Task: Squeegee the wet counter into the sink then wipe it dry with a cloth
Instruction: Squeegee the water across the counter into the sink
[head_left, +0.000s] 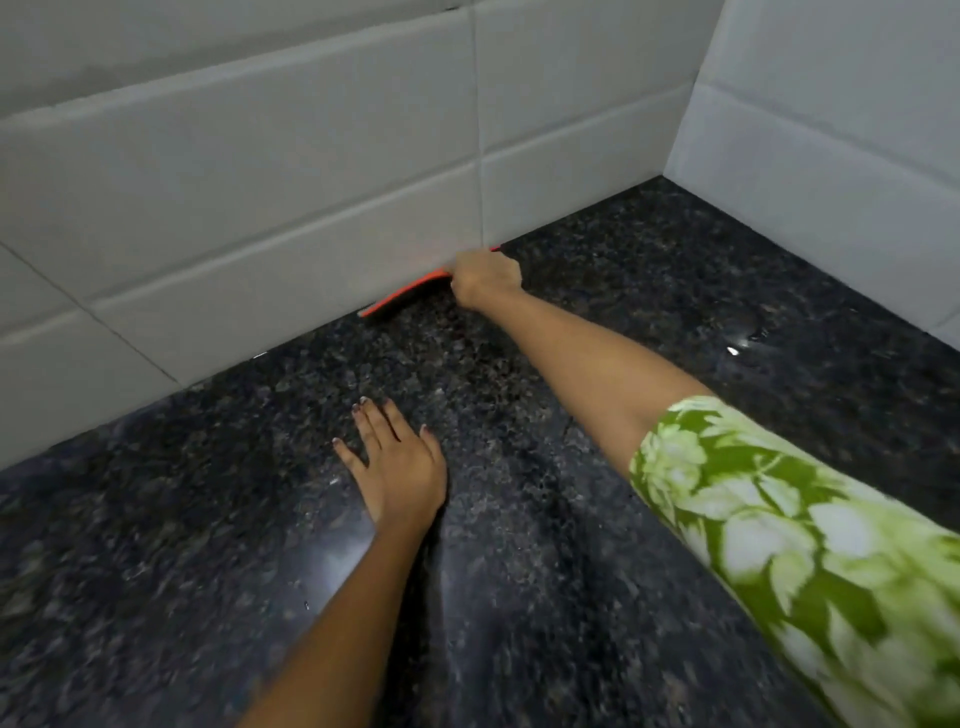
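The right arm reaches far forward, nearly straight, bare below a green floral sleeve (779, 519). The right hand (485, 278) is curled closed, knuckles up, gripping an orange squeegee (402, 296). The left arm extends forward more steeply; the left hand (397, 467) lies palm down, fingers (371, 421) together, thumb splayed.

A thin orange-red plastic squeegee (402, 297) shows beside the closed fingers of the right hand (485, 278). Under the spread fingers of the left hand (397, 467) lies a black polished granite counter (519, 571), speckled grey. The short fabric sleeve (779, 519) is green with white flowers. The glazed wall tiles (260, 156) are pale grey-white.
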